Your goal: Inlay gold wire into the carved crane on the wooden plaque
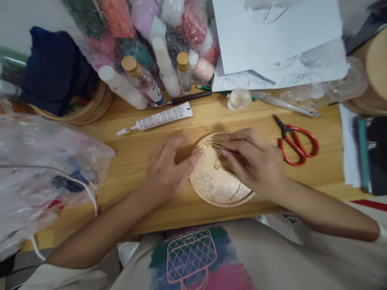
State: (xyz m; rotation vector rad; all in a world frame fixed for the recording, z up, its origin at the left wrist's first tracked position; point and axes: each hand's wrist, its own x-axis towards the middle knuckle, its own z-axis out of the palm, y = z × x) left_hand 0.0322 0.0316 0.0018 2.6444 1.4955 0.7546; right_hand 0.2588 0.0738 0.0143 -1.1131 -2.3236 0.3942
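Note:
A round wooden disc with drawn wave lines and thin gold wire on it lies near the table's front edge. My left hand rests on the table at the disc's left rim, fingers spread, one fingertip touching the rim. My right hand lies over the disc's right half and pinches thin tweezers whose tips point left at the gold wire near the disc's top.
Red-handled scissors lie right of the disc. A white glue tube, small bottles, a pen and bags of coloured material stand at the back. White sketch paper is at back right. A clear plastic bag sits left.

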